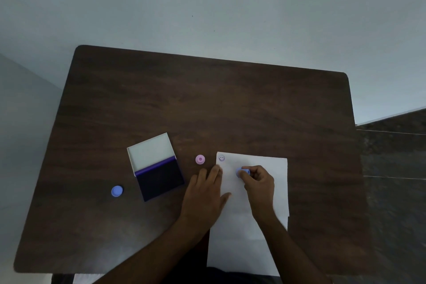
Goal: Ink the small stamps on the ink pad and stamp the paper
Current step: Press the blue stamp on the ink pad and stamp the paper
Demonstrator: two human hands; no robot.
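Right hand (259, 182) pinches the blue stamp (242, 172), seemingly pressed on the paper (265, 163); left hand (205, 193), fingers relaxed, lies flat steadying the paper's edge. Ink pad (159, 177) sits left on the desk (207, 104).

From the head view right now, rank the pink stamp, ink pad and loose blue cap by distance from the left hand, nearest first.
1. Pink stamp, just beyond the left hand fingertips.
2. Ink pad, open, to its left.
3. Loose blue cap, far left, past the pad.
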